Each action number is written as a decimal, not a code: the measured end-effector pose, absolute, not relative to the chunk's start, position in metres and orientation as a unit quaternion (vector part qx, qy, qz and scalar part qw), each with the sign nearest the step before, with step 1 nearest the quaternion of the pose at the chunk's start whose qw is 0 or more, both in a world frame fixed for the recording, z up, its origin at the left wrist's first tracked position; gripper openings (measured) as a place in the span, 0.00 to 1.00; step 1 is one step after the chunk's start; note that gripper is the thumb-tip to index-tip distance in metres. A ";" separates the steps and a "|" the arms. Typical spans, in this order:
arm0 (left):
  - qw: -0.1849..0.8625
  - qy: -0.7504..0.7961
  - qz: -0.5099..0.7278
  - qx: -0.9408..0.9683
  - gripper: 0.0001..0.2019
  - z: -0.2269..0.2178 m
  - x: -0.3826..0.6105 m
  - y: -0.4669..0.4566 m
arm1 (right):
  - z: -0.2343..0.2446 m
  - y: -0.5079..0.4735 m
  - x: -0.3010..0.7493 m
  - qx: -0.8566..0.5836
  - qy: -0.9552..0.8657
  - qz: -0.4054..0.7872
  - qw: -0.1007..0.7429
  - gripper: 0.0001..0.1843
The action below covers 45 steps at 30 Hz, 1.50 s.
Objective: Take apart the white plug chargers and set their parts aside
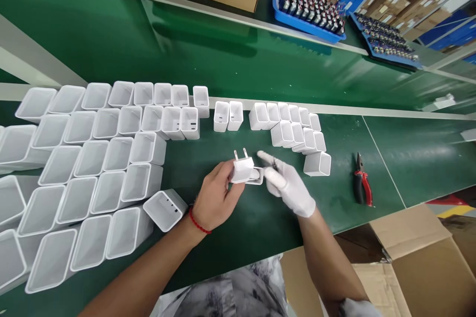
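Observation:
My bare left hand (pixel 217 190), a red bracelet at its wrist, pinches a white two-pin plug adapter (pixel 242 170) with the pins pointing up and away. Just right of the adapter and partly behind it shows the rim of a small white open case (pixel 259 178); a pale part lies inside it. Whether my left hand also supports this case is hidden. My right hand (pixel 288 185), in a white glove, hovers right beside the case with its index finger stretched out to the left. Nothing shows between its fingers.
Rows of white open cases (pixel 124 233) fill the bench's left side. Smaller groups (pixel 281 133) stand at the middle back. Red-handled pliers (pixel 362 183) lie right. A cardboard box (pixel 420 262) is below the front edge. Blue trays of parts (pixel 310 22) sit on the shelf.

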<state>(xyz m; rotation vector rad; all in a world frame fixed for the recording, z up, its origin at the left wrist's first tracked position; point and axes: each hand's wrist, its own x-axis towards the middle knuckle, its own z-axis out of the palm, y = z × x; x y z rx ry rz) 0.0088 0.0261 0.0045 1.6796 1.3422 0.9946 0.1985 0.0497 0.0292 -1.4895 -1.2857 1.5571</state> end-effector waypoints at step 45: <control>0.325 0.496 0.345 0.727 0.14 -0.002 0.009 0.027 | 0.017 0.042 0.180 -0.583 -0.425 0.601 0.343 0.24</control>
